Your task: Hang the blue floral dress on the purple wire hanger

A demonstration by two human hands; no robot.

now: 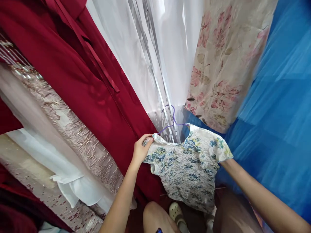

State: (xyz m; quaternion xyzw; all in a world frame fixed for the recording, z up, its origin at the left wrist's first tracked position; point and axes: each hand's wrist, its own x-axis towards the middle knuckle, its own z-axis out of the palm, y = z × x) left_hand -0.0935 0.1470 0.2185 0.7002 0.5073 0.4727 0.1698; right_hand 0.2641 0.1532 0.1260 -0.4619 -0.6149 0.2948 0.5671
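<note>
A short-sleeved white blouse with blue, green and yellow floral patterning hangs in front of me on a thin purple hanger. My left hand pinches the blouse at its left shoulder, thumb on top of the cloth by the hanger's end. On the other side my right forearm goes up to the right sleeve. The blouse covers my right hand, so its fingers are hidden. The hanger's hook shows above the neckline, in front of pale ribbon-like strips.
Long garments surround me: a dark red one and an embossed pinkish one at left, white cloth behind, a floral beige one and blue tulle at right. My knees and a pale clog are below.
</note>
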